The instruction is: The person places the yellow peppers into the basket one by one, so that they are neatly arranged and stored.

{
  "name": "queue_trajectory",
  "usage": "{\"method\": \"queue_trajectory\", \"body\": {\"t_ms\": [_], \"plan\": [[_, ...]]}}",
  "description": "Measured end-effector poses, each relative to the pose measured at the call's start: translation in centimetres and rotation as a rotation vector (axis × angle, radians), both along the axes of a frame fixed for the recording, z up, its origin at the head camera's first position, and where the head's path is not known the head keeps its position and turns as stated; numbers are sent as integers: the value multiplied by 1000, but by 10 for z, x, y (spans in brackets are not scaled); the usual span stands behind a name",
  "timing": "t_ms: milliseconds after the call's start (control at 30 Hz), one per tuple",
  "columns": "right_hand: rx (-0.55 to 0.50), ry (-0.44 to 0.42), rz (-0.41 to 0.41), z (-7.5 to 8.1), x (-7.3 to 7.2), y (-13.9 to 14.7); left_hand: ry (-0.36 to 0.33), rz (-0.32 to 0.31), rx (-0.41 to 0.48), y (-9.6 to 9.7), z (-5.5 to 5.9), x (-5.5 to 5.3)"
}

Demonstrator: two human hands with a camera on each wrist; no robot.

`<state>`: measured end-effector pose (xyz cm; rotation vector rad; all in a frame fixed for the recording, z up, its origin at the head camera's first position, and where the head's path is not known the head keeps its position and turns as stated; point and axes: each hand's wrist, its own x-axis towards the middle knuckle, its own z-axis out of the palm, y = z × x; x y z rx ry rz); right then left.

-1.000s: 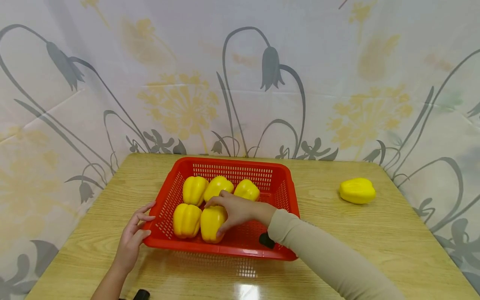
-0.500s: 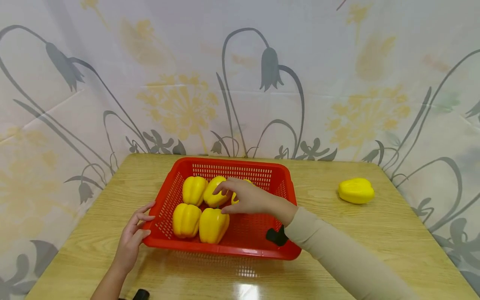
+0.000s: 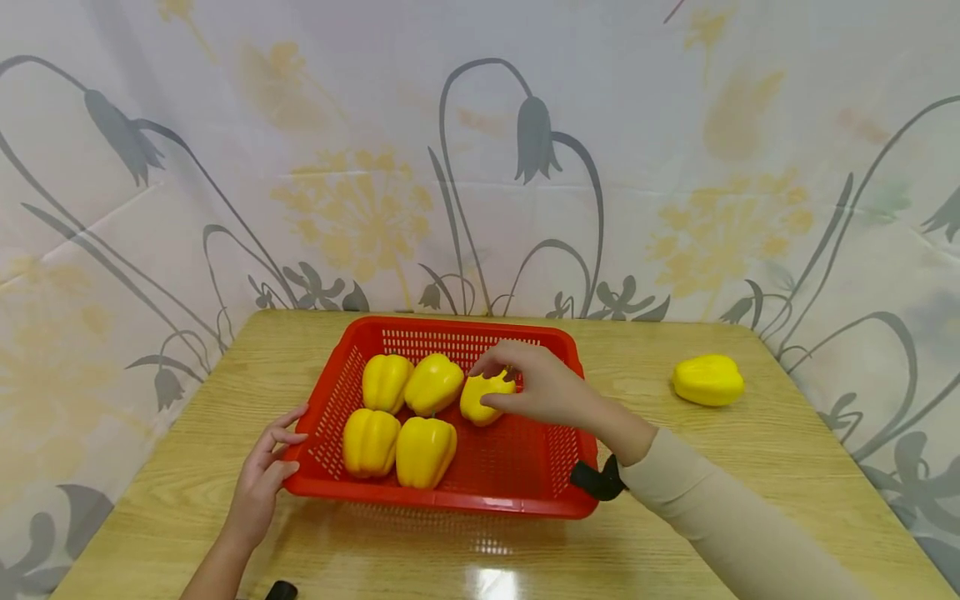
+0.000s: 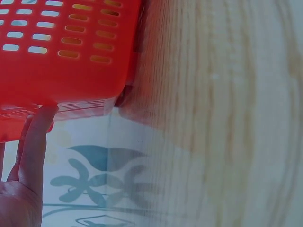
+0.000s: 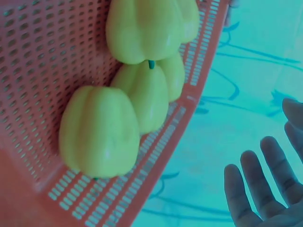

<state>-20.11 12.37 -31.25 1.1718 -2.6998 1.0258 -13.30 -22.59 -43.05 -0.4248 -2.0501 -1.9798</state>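
Note:
A red plastic basket (image 3: 495, 504) with slotted walls holds several yellow bell peppers, grouped toward its left and back. My left hand (image 3: 258, 479) rests against the basket's left rim, fingertips and thumb touching it from outside. In the left wrist view, the fingers (image 4: 37, 146) reach out straight to the basket's underside edge. My right hand (image 3: 536, 383) hovers over the rightmost bell pepper (image 3: 476, 408), partly covering it, with thumb and fingers spread apart. The right wrist view shows these fingers (image 5: 255, 184) extended and away from the peppers. A front bell pepper (image 3: 426, 454) stands near the basket's front wall.
Another yellow bell pepper (image 3: 708, 380) lies on its side on the wooden table (image 3: 675, 467), right of the basket. Behind the table hangs a floral curtain (image 3: 360, 108). A black wrist strap piece (image 3: 600, 481) sits below the right sleeve.
My right hand has let go of the front bell pepper, lifted and moved right, over the rightmost one. The front pepper has tilted a little. My left hand has stayed at the rim.

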Motion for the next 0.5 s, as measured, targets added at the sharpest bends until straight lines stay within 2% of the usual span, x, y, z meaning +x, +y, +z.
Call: {"method": "queue_trajectory", "body": {"t_ms": [100,233,500], "plan": [[-37,41,-16,-3,1,12,-5,5,-8,0,0,0],[-75,56,-45,-5,2,28,-13,10,-12,0,0,0],[-112,21,-155,-11,4,59,-11,13,-8,0,0,1]]}}
